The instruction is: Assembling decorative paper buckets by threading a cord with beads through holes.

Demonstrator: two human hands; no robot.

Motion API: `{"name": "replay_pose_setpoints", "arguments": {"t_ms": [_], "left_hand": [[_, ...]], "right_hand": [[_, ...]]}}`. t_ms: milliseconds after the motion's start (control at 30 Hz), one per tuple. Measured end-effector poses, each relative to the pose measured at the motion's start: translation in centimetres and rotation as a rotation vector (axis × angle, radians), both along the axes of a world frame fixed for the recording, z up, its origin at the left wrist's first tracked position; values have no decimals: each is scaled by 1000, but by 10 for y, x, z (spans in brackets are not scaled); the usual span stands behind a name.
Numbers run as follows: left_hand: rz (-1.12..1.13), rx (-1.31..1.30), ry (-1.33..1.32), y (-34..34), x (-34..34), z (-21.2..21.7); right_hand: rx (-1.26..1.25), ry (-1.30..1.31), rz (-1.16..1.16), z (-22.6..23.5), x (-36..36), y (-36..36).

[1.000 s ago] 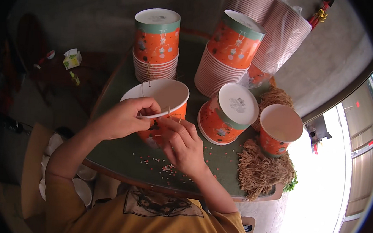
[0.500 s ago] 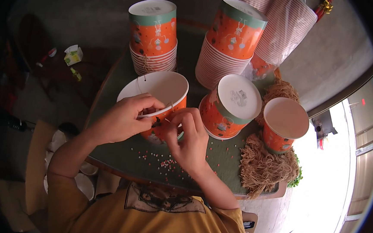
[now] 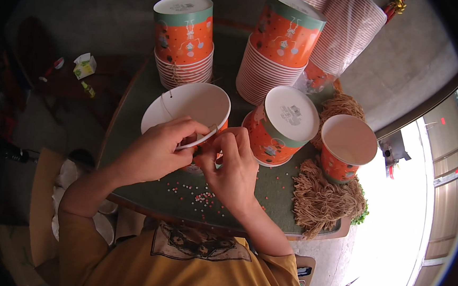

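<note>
The open cup [image 3: 189,108] sits just ahead of both hands; left hand [image 3: 156,151] pinches its near rim, right hand [image 3: 232,167] pinches beside it.

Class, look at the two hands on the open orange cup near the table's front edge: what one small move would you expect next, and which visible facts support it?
Probably a small pull or tuck of the thin string at the cup's rim. The left hand pinches the near rim of the open cup, the right hand presses fingertips against its side just below, and the string hangs loose inside the far wall. What the fingertips grip is hidden.
</note>
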State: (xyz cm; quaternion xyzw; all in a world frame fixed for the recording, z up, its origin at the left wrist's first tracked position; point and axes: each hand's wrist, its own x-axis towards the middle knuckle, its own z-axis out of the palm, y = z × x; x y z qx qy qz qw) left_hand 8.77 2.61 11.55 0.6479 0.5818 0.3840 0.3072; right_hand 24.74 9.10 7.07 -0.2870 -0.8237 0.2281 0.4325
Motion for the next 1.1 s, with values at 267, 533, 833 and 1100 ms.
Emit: {"name": "replay_pose_setpoints", "arguments": {"t_ms": [267,533,833,1100], "left_hand": [[-94,-156,-163,7,-5,-2],[-55,-221,-26,15,5,-14],[28,307,237,20,10,-15],[-66,-47,-426,21,18,-30]], "right_hand": [[46,-22,-40,-4,5,-1],[-81,16,35,-10,14,-5],[-367,91,146,3,33,19],[-694,130,242,-9,30,24]]}}
